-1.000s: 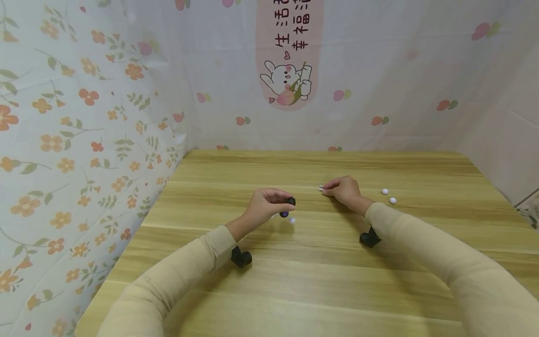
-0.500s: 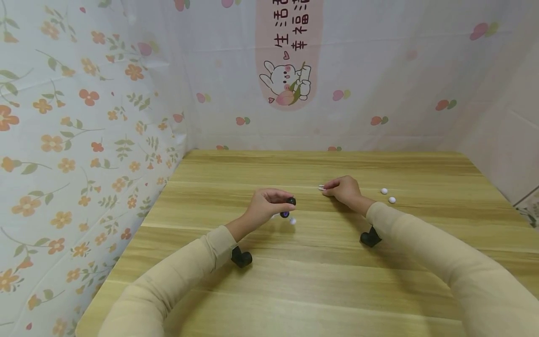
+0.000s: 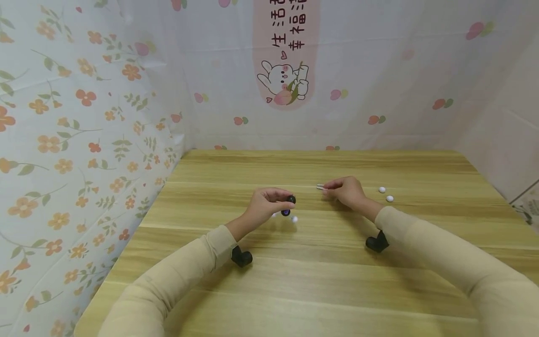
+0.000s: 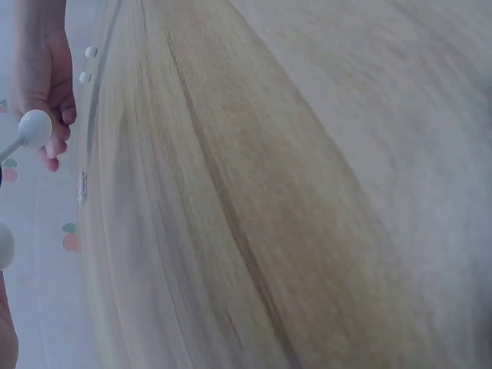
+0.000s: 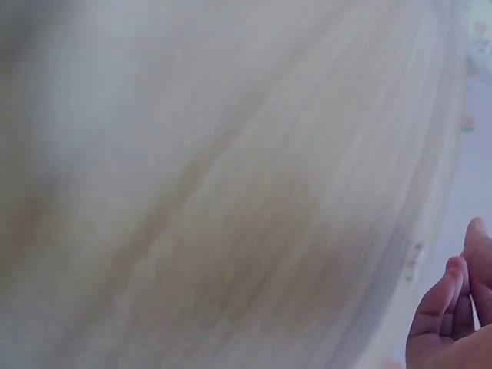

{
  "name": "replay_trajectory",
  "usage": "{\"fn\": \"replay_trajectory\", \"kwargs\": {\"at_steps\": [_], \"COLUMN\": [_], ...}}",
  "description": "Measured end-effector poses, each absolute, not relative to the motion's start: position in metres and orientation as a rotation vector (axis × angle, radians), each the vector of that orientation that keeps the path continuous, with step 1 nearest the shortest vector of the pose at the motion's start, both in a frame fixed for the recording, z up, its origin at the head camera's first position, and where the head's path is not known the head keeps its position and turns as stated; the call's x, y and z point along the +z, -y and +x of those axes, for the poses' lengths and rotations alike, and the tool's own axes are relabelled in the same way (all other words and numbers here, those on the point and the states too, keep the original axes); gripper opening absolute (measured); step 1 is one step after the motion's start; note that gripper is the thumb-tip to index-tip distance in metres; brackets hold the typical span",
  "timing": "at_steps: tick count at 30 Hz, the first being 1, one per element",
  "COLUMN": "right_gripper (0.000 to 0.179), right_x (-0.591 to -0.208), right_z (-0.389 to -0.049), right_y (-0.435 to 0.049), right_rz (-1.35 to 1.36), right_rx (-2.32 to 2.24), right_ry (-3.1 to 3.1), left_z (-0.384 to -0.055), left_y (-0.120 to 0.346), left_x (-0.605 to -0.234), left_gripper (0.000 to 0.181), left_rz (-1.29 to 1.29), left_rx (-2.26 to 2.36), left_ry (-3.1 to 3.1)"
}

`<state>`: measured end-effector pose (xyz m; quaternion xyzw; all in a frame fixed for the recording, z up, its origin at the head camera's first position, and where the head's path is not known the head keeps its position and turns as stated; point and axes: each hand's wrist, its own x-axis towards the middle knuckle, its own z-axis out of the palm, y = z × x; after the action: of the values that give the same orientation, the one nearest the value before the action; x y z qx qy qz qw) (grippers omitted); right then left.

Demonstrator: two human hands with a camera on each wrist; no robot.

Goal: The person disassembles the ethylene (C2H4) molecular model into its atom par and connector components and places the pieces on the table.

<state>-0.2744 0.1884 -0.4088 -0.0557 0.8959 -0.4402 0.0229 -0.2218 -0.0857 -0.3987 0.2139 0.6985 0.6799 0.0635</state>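
My left hand (image 3: 269, 205) pinches a ball-and-stick model, held above the table. Two black balls (image 3: 291, 200) show at the fingertips, and a white ball (image 3: 294, 219) hangs below them. In the left wrist view, one white ball (image 4: 35, 127) sits on a thin grey stick, with a second white ball (image 4: 4, 246) at the edge. My right hand (image 3: 346, 191) reaches down close to a few small white sticks (image 3: 320, 186). Its fingers (image 5: 437, 307) are loosely bent in the right wrist view, beside the sticks, with nothing visible between them.
Two loose white balls (image 3: 382, 190) (image 3: 389, 199) lie right of my right hand. Black wrist-worn pieces (image 3: 242, 257) (image 3: 377, 242) show under both sleeves. The wooden table (image 3: 286, 290) ends at a printed cloth (image 3: 210, 131) behind; a flowered cloth (image 3: 63, 187) hangs at the left.
My right hand has drawn back slightly to the right, uncovering more of the small white sticks. The left hand holds the model nearly where it was; the head view has shifted a little.
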Motion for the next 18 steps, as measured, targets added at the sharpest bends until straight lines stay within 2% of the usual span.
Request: {"fn": "replay_trajectory", "kwargs": {"at_steps": [18], "right_gripper": [0.036], "right_x": [-0.410], "right_z": [-0.232], "right_y": [-0.180], "right_rz": [-0.506], "right_rx": [-1.565], "right_ry": [-2.431], "left_z": [-0.223], "left_y": [0.079], "left_x": [-0.404], "left_gripper": [0.021], "left_rz": [0.713], "left_rx": [2.141], "left_ry": [-1.999]}}
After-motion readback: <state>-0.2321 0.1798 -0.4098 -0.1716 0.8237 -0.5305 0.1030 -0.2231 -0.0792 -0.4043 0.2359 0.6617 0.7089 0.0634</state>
